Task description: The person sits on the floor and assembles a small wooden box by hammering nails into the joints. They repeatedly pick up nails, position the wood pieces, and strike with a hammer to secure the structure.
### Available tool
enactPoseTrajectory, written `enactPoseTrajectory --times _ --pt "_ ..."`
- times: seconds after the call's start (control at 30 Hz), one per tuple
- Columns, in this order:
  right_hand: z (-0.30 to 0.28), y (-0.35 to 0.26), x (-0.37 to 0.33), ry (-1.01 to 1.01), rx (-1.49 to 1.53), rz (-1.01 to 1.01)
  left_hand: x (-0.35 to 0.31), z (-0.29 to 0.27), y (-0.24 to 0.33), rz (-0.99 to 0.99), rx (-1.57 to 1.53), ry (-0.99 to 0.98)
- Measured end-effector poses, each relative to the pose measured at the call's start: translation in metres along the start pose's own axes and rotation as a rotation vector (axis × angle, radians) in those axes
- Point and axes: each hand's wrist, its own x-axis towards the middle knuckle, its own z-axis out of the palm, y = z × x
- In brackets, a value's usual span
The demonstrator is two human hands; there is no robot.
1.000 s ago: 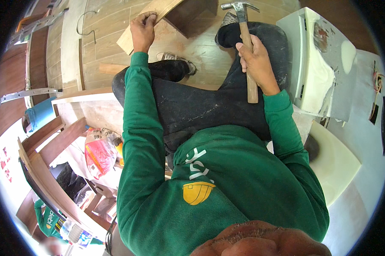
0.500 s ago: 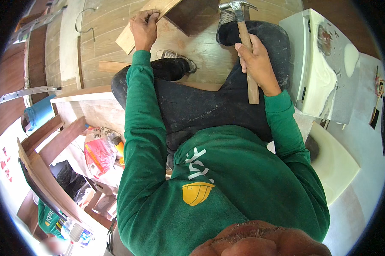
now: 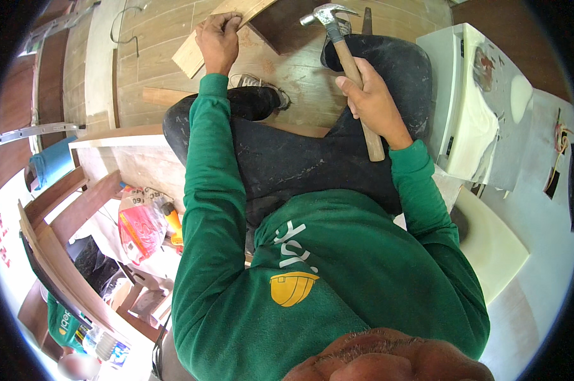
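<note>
My right hand (image 3: 374, 101) is wrapped round the wooden handle of a claw hammer (image 3: 349, 66). The hammer's metal head is up at the far end, tilted to the left, and the handle's butt hangs above my thigh. Over a pale wooden board (image 3: 189, 57), my left hand (image 3: 217, 39) is closed with thumb and fingertips pinched together. Anything between those fingertips is too small to make out. The board lies slantwise at the top of the view, against a darker brown panel (image 3: 264, 39).
A loose wood strip (image 3: 163, 96) lies on the tiled floor by my left knee. At right stands a white cabinet-like unit (image 3: 468, 108) with a stained top. Plastic bags (image 3: 141, 225) and wooden frames are at left. Another person in a green top (image 3: 63, 324) shows at lower left.
The hammer's head has swung left, toward my left hand, and its handle leans more. My right hand has shifted slightly left with it. My left hand stays over the board.
</note>
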Motion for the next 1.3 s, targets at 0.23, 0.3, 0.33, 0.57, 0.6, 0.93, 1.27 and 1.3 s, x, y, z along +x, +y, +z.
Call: enactPoseTrajectory --times 0.23,0.3,0.33,0.57,0.6,0.93,1.27,1.3 --pt "0.004 -0.004 -0.001 -0.046 -0.027 -0.017 -0.002 0.002 -0.002 -0.016 0.031 0.009" --pt "0.004 -0.001 0.0 -0.04 -0.067 -0.034 -0.002 0.002 -0.001 -0.017 0.027 0.0" --pt "0.004 -0.001 0.001 -0.04 -0.087 -0.044 -0.002 0.002 -0.001 -0.015 0.028 0.005" --pt "0.007 0.001 0.003 -0.072 -0.126 -0.1 -0.002 0.001 0.002 -0.019 0.043 0.014" --pt "0.006 0.003 0.004 -0.063 -0.163 -0.107 -0.002 0.001 0.003 -0.02 0.044 0.013" --pt "0.029 -0.041 0.033 0.071 -0.654 -0.604 -0.002 0.004 0.001 0.073 0.14 0.059" --pt "0.056 -0.045 0.08 0.009 -0.954 -0.488 0.0 -0.001 0.003 0.109 0.177 0.029" --pt "0.057 -0.047 0.079 0.025 -0.944 -0.512 0.0 -0.002 0.002 0.116 0.184 0.01"
